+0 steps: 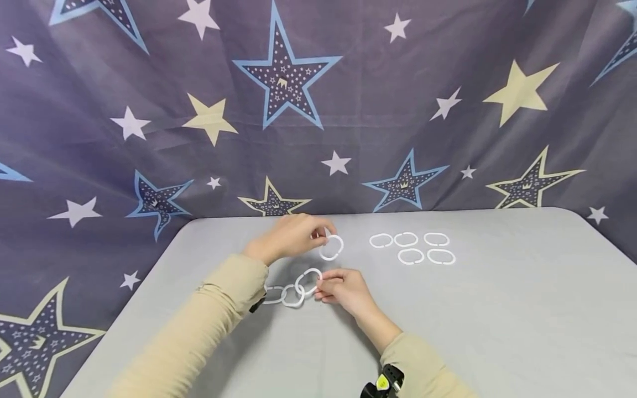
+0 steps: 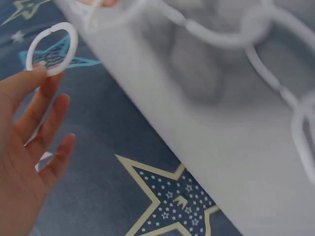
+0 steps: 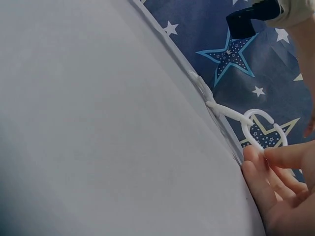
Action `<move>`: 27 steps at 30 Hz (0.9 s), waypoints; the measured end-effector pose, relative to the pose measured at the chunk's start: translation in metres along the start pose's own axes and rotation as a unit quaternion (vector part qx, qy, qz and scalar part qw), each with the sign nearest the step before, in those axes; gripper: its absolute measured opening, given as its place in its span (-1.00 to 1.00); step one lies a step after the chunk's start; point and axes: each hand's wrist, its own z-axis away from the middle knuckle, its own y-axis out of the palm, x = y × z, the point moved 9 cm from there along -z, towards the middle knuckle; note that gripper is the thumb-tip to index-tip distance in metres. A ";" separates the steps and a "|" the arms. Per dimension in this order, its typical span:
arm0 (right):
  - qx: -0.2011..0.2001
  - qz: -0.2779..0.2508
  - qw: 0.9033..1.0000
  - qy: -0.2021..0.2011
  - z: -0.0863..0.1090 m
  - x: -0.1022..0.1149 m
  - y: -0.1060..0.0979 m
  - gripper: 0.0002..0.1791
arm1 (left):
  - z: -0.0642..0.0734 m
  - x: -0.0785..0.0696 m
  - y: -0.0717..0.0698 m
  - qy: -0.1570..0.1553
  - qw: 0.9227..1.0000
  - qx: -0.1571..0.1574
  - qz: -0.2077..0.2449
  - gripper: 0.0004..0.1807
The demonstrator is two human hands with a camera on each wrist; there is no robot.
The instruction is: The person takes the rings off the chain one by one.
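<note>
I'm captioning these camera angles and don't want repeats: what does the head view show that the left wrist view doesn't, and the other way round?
Only the head view: five loose rings on the table, both beige sleeves, and most of the right hand, pinching the end link of a white chain.

Only the left wrist view: the palm side of the left hand.

Both: a white ring pinched in the left hand, parts of the chain (blurred in the left wrist view), the table and the star-patterned cloth.
</note>
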 end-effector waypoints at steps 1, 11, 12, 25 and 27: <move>0.003 0.000 1.000 0.000 -0.001 0.000 0.000 -0.78 | -0.002 0.002 0.001 -0.005 1.000 0.010 0.006 -0.77; 0.004 -0.003 1.000 0.009 -0.005 0.001 -0.003 -0.81 | -0.028 0.011 0.016 -0.029 0.984 0.133 0.116 -0.74; 0.005 -0.003 1.000 0.009 -0.005 0.001 -0.003 -0.82 | -0.031 0.011 0.019 -0.028 0.982 0.144 0.122 -0.73; 0.017 -0.010 1.000 -0.004 0.000 0.001 0.001 -0.80 | -0.063 0.008 0.063 -0.023 0.972 0.192 0.135 -0.74; 0.015 -0.010 1.000 -0.003 0.000 0.000 0.001 -0.79 | -0.068 0.011 0.065 -0.036 0.974 0.186 0.124 -0.74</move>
